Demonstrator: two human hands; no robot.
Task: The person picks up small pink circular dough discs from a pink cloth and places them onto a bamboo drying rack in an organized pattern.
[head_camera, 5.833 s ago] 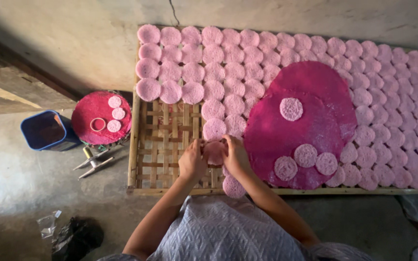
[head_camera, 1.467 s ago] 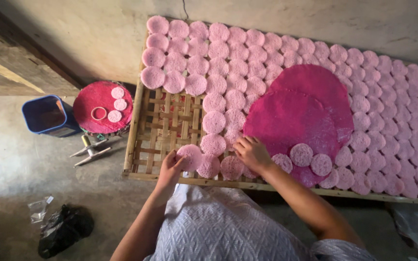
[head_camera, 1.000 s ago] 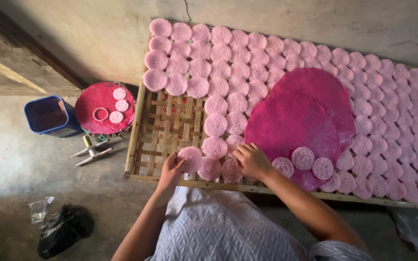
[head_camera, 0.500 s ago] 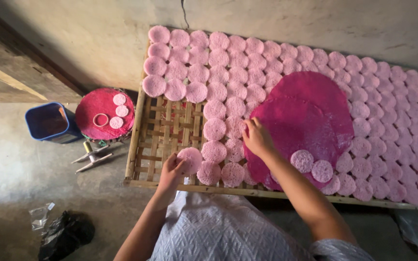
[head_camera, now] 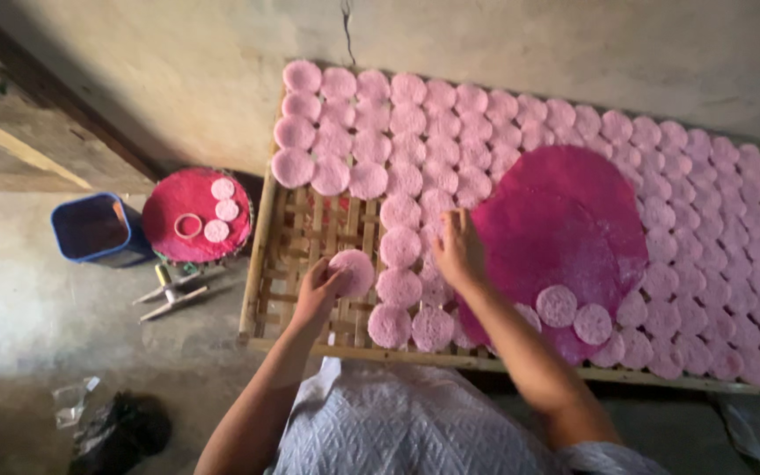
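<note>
1. The left hand (head_camera: 317,290) rests on the bamboo rack (head_camera: 267,230) near its front left corner; its fingers are loosely curled around the left edge of a pale pink disc (head_camera: 352,273), thumb and fingertips touching the rim; the disc lies flat on the slats, just left of the nearest column of discs on the rack.
2. The right hand (head_camera: 459,251) lies palm down towards the middle of the rack, fingers stretched and spread; its fingertips sit at the left edge of the large magenta sheet (head_camera: 565,237), over the small discs beside it; whether it pinches anything cannot be told.
3. The magenta sheet covers the rack's centre right; two cut rounds (head_camera: 573,315) lie on its lower part, close to the rack's front rail.
4. Rows of pale pink discs (head_camera: 450,114) fill the back of the rack and its whole right end, overlapping slightly; a short column runs down to the front rail between the two hands; the front left part of the rack shows bare slats.
5. Left of the rack, on the floor, stands a round red tray (head_camera: 193,215) with three small discs and a ring-shaped cutter; further left of it is a blue tub (head_camera: 94,230); metal tools (head_camera: 169,295) lie in front of the tray.
6. The person's white quilted garment (head_camera: 406,422) sits in front of the rack's front rail.
</note>
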